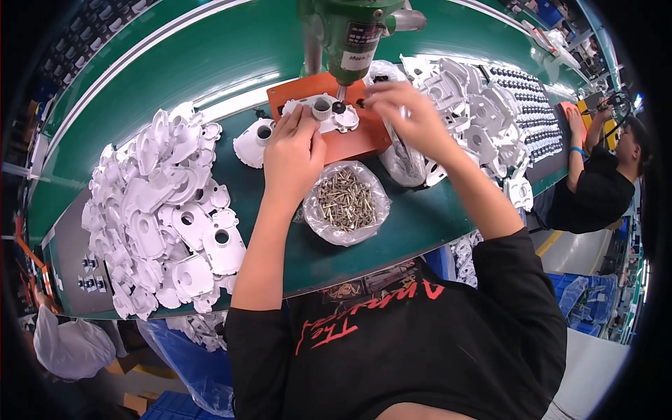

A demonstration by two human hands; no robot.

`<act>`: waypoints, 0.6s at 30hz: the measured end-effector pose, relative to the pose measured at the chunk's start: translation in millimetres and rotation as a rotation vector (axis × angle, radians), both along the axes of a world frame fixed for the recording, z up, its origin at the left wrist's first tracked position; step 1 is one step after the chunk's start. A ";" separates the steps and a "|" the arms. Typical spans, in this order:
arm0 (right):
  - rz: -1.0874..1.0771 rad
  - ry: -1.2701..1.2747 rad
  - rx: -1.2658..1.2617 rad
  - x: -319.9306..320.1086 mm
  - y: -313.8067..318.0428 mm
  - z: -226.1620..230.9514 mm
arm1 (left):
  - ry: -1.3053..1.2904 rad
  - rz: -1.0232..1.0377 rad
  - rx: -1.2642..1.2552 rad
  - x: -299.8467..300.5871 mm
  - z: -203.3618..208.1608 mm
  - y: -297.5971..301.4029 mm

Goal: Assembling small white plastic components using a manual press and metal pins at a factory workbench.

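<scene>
An orange fixture plate lies on the green bench under a green upright machine. On the plate is a white plastic housing with a round collar and a small black round part. My left hand rests on the housing's left side, fingers close together, holding it against the plate. The machine's metal tip hangs just over the black part. My right hand is raised beside the plate's right side, blurred by motion; whatever its fingertips hold cannot be made out.
A plastic-lined bowl of screws stands in front of the plate. White housings are heaped left and right. Another housing lies left of the plate. Rows of small dark parts and a co-worker are at right.
</scene>
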State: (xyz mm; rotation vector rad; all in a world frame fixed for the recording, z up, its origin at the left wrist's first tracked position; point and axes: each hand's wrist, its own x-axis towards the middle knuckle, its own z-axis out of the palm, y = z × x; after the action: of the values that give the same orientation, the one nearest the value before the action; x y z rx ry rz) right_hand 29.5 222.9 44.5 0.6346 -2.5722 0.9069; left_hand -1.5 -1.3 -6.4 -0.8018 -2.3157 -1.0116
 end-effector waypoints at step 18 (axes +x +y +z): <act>-0.061 -0.020 -0.754 -206.5 30.5 149.6 | 0.001 -0.001 0.013 0.3 -1.1 -2.3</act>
State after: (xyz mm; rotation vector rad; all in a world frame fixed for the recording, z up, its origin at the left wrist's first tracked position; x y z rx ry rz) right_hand -177.1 253.4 194.1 0.3141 -2.0027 1.7156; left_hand -1.2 -3.6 -7.5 -0.7983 -2.3058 -1.0249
